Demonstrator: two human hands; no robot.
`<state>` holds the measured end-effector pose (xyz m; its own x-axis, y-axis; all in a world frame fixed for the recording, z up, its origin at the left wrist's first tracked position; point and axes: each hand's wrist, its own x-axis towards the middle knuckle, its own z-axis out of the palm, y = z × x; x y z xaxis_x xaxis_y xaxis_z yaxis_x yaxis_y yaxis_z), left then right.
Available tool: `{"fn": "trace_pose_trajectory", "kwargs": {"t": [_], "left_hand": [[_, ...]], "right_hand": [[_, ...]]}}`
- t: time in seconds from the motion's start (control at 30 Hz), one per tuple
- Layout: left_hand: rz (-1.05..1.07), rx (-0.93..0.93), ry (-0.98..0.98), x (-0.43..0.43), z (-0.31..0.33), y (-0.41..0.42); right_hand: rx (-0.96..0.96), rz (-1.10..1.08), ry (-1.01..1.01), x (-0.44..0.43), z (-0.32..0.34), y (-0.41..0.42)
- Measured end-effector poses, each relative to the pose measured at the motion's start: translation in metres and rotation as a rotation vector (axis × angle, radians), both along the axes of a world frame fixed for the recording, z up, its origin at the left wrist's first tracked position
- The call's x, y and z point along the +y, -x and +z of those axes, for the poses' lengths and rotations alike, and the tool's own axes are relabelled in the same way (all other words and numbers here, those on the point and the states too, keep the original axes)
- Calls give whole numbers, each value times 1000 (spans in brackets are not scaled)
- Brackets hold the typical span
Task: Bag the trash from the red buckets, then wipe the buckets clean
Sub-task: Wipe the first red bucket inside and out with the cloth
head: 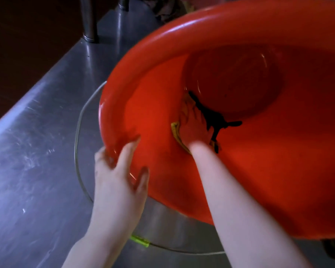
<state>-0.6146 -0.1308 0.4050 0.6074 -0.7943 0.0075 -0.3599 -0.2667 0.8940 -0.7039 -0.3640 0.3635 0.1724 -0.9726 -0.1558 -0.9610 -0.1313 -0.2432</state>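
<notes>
Two hands at work on one red bucket (240, 171), tilted toward the viewer over a steel worktop (37, 151).

The left hand (120, 176) clamps the near rim, thumb inside and fingers outside. The right hand (193, 124) lies flat inside, fingers spread, pressing a yellow cloth (175, 130) against the inner wall just below the base; a dark patch beside it is possibly shadow. A metal basin (172, 225) sits underneath.
</notes>
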Motion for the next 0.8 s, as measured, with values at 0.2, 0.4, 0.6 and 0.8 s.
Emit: {"fn": "trace_pose_trajectory", "kwargs": {"t": [0.2, 0.4, 0.6, 0.8], "left_hand": [[-25, -191, 5, -17, 0, -36], [63, 80, -48, 0, -32, 4], [45, 74, -29, 0, -34, 5], [11, 81, -37, 4, -36, 1]], "right_hand": [[113, 109, -1, -5, 7, 12], [393, 162, 27, 54, 22, 35], [58, 345, 85, 188, 23, 18], [134, 182, 8, 86, 10, 13]]}}
